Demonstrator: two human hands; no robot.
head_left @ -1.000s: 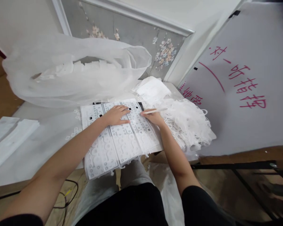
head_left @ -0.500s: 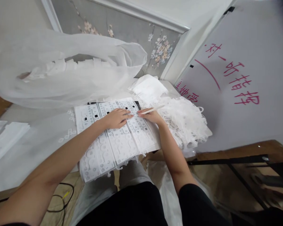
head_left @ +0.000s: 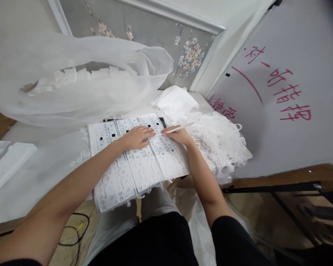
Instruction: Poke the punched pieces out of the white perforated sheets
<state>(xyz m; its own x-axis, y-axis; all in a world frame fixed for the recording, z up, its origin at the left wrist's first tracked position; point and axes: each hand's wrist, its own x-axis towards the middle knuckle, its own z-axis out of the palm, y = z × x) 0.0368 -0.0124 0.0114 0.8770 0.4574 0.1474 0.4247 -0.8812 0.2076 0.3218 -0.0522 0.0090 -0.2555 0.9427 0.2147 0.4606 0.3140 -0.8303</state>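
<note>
A white sheet with rows of die-cut shapes, small rings and a few black squares lies in front of me, its near edge reaching past the table. My left hand rests palm down across its upper middle, fingers stretched toward the right. At the sheet's upper right, my right hand is closed around a slim white pen-like stick, which slants up to the right. Both sets of fingertips are close together over the sheet. Whatever small piece may be under them is too fine to make out.
A heap of white die-cut scraps sits to the right. Behind the sheet is a large translucent bag with white pieces inside. Small clear pieces and stacked white sheets are on the left. A whiteboard stands at right.
The view has shifted slightly. Both hands stay at almost the same place on the sheet, with only tiny finger movement, and the stick remains in the right hand.
</note>
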